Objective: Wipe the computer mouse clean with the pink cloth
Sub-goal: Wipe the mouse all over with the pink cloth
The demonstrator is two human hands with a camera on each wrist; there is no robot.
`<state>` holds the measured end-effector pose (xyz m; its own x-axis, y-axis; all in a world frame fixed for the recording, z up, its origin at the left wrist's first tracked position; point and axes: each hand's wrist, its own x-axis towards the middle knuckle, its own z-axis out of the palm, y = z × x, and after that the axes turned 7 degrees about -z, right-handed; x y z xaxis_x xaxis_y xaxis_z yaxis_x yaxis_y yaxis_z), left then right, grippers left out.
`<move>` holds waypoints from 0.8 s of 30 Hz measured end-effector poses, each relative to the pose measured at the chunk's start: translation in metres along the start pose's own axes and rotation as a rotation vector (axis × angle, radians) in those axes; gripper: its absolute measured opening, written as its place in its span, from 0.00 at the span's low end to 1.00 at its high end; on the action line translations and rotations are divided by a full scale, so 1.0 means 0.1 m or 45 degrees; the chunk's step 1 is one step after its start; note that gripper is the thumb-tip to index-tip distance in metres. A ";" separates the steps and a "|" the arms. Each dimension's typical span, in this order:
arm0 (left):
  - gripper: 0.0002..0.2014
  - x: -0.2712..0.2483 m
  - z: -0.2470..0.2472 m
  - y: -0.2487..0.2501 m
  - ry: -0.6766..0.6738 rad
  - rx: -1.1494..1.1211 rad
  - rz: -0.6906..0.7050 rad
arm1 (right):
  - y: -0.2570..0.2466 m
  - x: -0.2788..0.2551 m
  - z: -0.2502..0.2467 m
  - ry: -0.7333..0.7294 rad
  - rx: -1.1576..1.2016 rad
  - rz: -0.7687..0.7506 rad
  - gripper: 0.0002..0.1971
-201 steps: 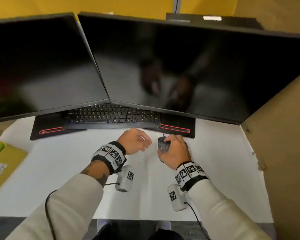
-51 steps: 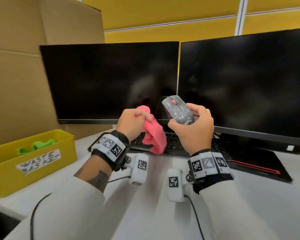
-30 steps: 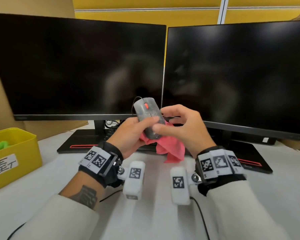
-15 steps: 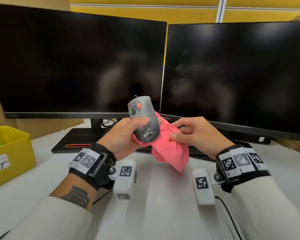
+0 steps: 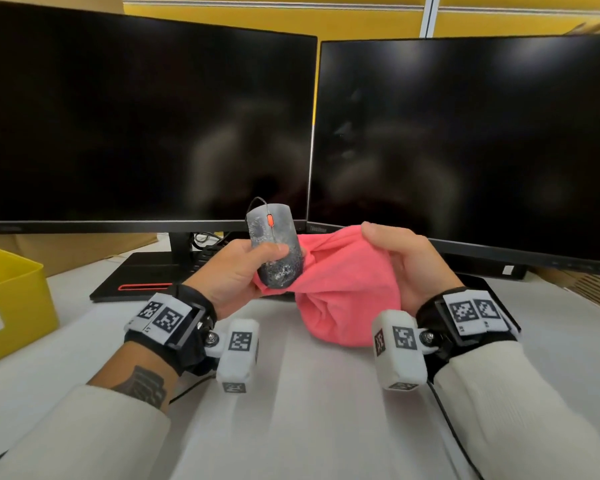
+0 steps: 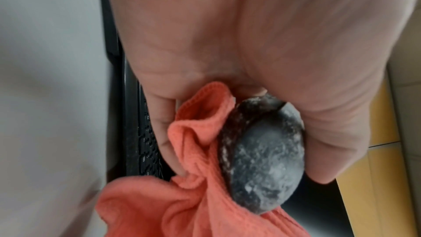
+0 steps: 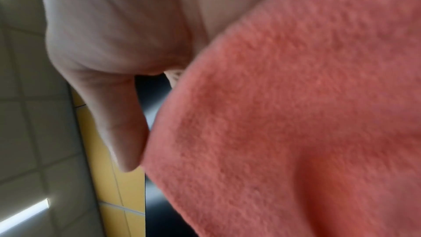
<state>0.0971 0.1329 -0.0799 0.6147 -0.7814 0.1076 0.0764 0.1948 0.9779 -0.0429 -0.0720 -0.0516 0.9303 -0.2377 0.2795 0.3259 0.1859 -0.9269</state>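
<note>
Nearest us, our right hand grips the pink cloth, which is bunched and hangs toward the desk. Just left of it, our left hand holds the computer mouse upright, long axis vertical, dusty top facing us, with a cloth corner pinched beneath. The wipe should travel leftward, we judge.

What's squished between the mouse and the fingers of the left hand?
The pink cloth. The left wrist view shows a fold of it tucked between the mouse and the left hand's fingers.
</note>
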 end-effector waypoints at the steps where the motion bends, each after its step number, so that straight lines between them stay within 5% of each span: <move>1: 0.14 0.00 0.00 0.00 0.013 0.014 -0.010 | 0.01 0.00 0.00 -0.030 0.040 -0.024 0.25; 7: 0.16 -0.01 0.03 0.01 0.089 0.139 -0.055 | 0.06 0.00 0.04 -0.115 0.178 -0.160 0.21; 12: 0.19 -0.01 0.00 0.04 0.168 0.131 -0.026 | 0.06 0.05 0.03 0.084 0.129 -0.279 0.08; 19: 0.10 -0.09 0.12 0.08 0.032 0.130 -0.131 | 0.12 0.14 0.16 0.246 -0.515 -0.419 0.23; 24: 0.11 -0.16 0.19 0.15 -0.093 0.236 -0.126 | 0.13 0.17 0.13 0.290 -1.159 -0.711 0.17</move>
<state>0.0735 0.1372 -0.0637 0.5524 -0.8334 0.0154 -0.0164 0.0076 0.9998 -0.0204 -0.0610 -0.0557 0.6061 -0.2576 0.7525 0.3589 -0.7557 -0.5478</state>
